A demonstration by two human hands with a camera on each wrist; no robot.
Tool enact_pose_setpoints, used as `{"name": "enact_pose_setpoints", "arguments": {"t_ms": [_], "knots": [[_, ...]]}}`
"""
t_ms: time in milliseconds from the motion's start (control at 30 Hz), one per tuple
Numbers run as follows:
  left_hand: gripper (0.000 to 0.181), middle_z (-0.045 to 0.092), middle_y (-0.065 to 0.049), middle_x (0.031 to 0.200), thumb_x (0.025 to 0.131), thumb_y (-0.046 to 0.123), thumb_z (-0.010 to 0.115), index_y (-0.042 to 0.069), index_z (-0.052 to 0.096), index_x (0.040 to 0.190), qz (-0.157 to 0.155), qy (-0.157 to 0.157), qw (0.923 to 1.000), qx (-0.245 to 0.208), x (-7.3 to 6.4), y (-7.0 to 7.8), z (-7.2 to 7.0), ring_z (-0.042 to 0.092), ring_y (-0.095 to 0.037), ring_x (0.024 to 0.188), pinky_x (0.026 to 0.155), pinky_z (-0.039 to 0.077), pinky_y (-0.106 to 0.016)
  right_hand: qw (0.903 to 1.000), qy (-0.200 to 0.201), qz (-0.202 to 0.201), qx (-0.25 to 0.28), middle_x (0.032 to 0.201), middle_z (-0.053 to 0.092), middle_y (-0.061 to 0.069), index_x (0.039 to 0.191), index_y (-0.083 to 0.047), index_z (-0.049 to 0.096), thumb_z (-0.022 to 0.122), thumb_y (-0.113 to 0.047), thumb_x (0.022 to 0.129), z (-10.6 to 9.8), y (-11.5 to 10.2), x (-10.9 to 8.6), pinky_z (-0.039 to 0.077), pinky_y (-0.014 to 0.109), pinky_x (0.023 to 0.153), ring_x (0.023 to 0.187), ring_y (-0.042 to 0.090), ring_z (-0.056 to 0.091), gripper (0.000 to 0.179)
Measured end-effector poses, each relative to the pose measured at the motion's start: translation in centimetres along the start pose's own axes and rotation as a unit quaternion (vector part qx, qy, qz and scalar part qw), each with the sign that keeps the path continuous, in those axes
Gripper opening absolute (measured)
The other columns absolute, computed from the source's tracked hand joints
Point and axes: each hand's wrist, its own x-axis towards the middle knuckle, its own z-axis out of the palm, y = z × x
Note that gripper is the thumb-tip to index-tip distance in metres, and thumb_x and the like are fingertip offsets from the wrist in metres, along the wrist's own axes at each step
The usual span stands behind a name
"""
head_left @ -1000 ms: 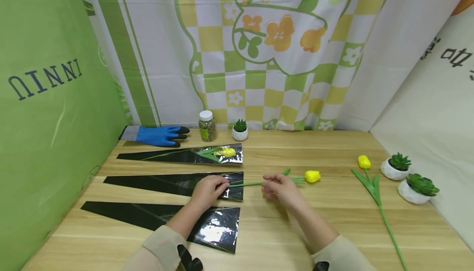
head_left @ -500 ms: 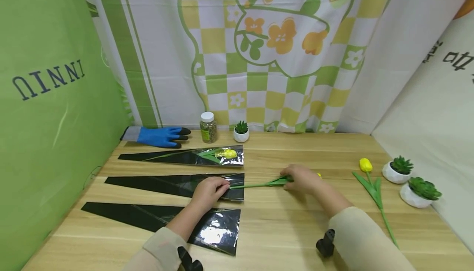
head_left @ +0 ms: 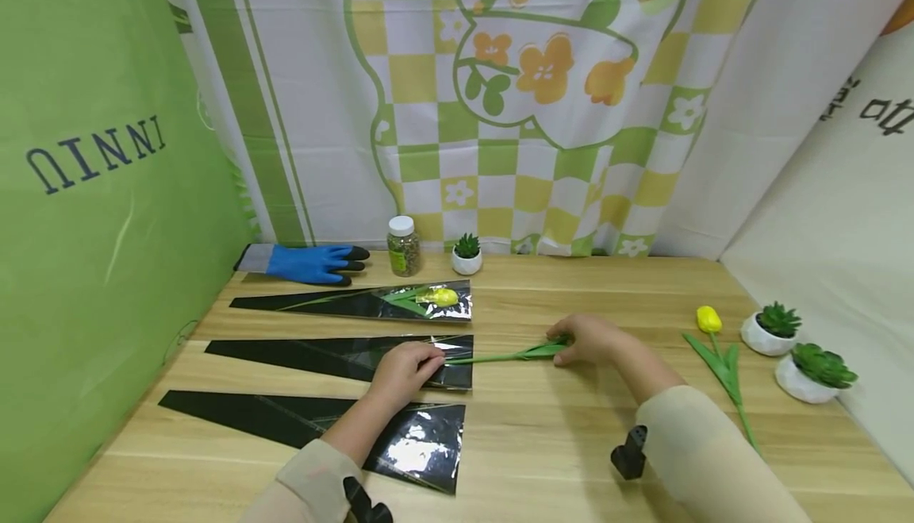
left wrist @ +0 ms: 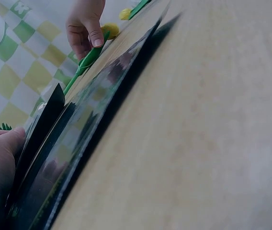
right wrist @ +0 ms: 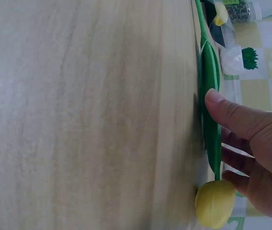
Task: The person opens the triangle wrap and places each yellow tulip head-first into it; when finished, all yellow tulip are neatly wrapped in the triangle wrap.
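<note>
My left hand (head_left: 405,370) pinches the open end of the middle black tapered flower sleeve (head_left: 286,351), lifting its film in the left wrist view. An artificial yellow tulip (right wrist: 216,203) lies lengthwise in line with that sleeve, its green stem end reaching the opening near my left fingertips. My right hand (head_left: 587,340) grips the tulip around its leaves (right wrist: 210,105), thumb on the near side and fingers behind. In the head view this hand hides the bloom.
Behind lies another sleeve with a tulip (head_left: 444,298) inside; nearer lies a third sleeve (head_left: 414,444). A loose tulip (head_left: 709,319) and two potted succulents (head_left: 767,334) are at right. A blue glove (head_left: 307,263), a jar (head_left: 403,249) and a small pot (head_left: 467,259) line the back.
My right hand has moved right along the tulip from its stem to its leaves and closed around them. My left hand stays at the sleeve's opening.
</note>
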Motion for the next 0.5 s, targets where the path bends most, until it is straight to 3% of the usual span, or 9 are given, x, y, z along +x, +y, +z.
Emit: {"name": "enact_pose_setpoints", "arguments": {"t_ms": [233, 500], "knots": [[0.012, 0.075, -0.003, 0.101, 0.093, 0.021, 0.067, 0.014, 0.077, 0.096, 0.003, 0.005, 1.0, 0.0, 0.0, -0.2, 0.1, 0.069, -0.021, 0.101, 0.092, 0.055, -0.039, 0.9993, 0.024, -0.005, 0.028, 0.103, 0.07, 0.009, 0.107, -0.004, 0.07, 0.081, -0.017, 0.081, 0.6, 0.8, 0.1, 0.052, 0.047, 0.091, 0.099, 0.026, 0.063, 0.031], [0.012, 0.075, -0.002, 0.102, 0.093, 0.021, 0.067, 0.015, 0.077, 0.096, 0.004, 0.006, 1.0, -0.001, 0.0, -0.2, 0.0, 0.069, -0.021, 0.102, 0.093, 0.055, -0.039, 0.9978, 0.058, -0.02, 0.024, 0.095, 0.07, 0.003, 0.097, -0.007, 0.071, 0.083, -0.017, 0.078, 1.5, 0.3, 0.0, 0.053, 0.042, 0.085, 0.091, 0.019, 0.062, 0.024]]}}
